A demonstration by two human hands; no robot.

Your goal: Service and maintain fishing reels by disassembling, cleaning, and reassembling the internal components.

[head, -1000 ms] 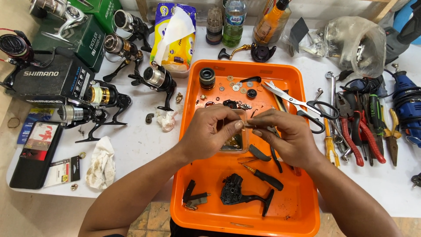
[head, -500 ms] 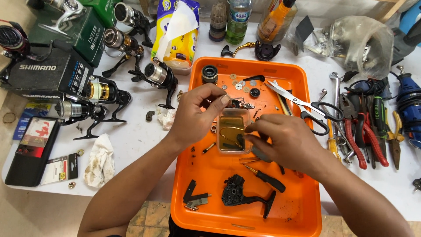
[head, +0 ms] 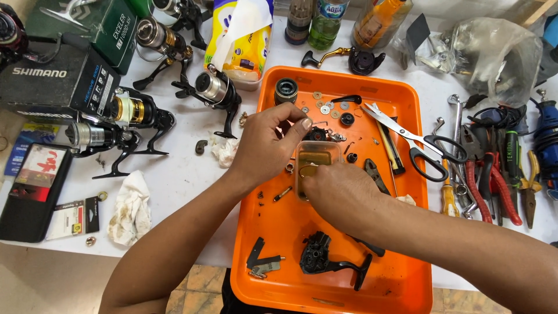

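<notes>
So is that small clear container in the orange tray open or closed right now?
Open. The small clear container shows no lid, and the right hand reaches into it beside the left hand in the orange tray.

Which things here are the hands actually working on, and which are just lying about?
In hand: left hand pinching a small dark part; right hand at the small clear box; orange tray.

Lying about: scissors, pliers, fishing reels, bottles, rags.
</notes>
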